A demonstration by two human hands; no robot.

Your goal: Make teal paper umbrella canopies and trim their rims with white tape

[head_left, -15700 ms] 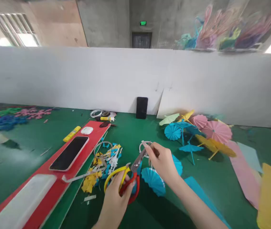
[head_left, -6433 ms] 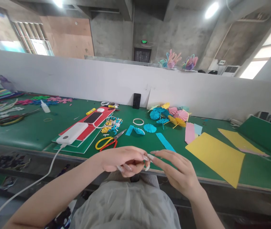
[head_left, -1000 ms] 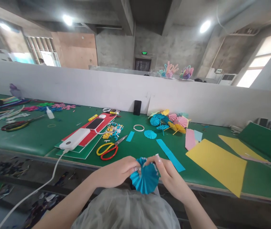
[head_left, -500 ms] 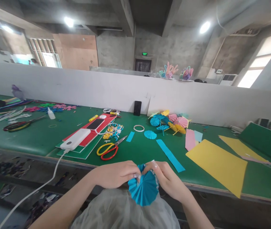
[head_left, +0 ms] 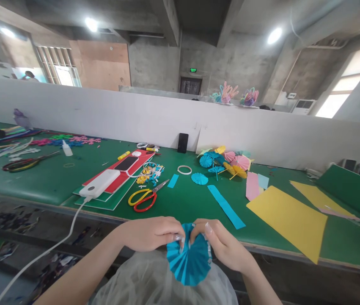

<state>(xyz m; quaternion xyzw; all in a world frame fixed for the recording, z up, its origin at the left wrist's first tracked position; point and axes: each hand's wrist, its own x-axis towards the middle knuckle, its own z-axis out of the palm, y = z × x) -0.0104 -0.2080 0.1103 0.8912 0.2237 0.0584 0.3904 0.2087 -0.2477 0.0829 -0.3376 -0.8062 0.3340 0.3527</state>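
A blue pleated paper disc [head_left: 190, 262] is fanned out over my lap, just off the table's front edge. My left hand [head_left: 159, 233] pinches it near the upper left, thumb on the folds. At its upper right my right hand [head_left: 221, 241] grips the rim, with fingers bent in toward the centre. White nails show on the right-hand fingers along the edge. Scissors [head_left: 143, 200] with one yellow and one red handle lie beyond my left hand. A second blue paper disc [head_left: 199, 178] and a long blue paper strip [head_left: 226, 206] rest on the table ahead.
Small paper umbrellas [head_left: 224, 163] are piled near the white partition [head_left: 103, 110]. Yellow paper sheets [head_left: 289, 220] lie right, one overhanging the edge. A white power bank [head_left: 99, 184] with a cable sits on boards at left. A tape ring [head_left: 184, 170] and paper scraps [head_left: 150, 173] lie mid-table.
The blue disc has come slightly lower and shows more of its pleated face. My right fingers have curled further over it, and both hands keep their hold.
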